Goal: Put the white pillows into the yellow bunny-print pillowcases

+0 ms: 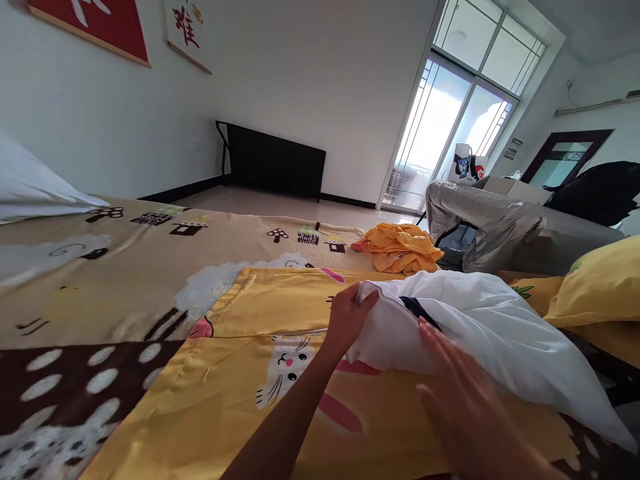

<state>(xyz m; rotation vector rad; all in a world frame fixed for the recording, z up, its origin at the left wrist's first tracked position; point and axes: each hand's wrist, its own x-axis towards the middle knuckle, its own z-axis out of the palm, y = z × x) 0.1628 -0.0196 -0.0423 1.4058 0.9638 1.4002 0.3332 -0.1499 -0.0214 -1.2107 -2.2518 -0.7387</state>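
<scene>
From the head view, here's the left hand (350, 313), closed, pinching a corner of the white pillow (495, 327) between thumb and fingers. Over at the pillow's near side comes the right hand (465, 393), open, fingers out straight and blurred; whether it touches, I can't tell. The pillow lies partly over the yellow cover (225, 380), a rabbit face and pink ears printed on it, spread flat across the blanket (135, 267). And what a blanket: tan at the far side, dark brown with pale spots nearer, sheep prints between! White cloth (35, 180) sits at the left edge, an orange heap (403, 247) beyond the pillow, a yellow cushion (600, 283) at far right. Out in the room, a black panel (275, 160) leans by the wall (310, 60), two hangings (100, 27) above to the left, bright glass doors (440, 120) right of centre, and a sofa (500, 213) under shiny silvery wrap.
</scene>
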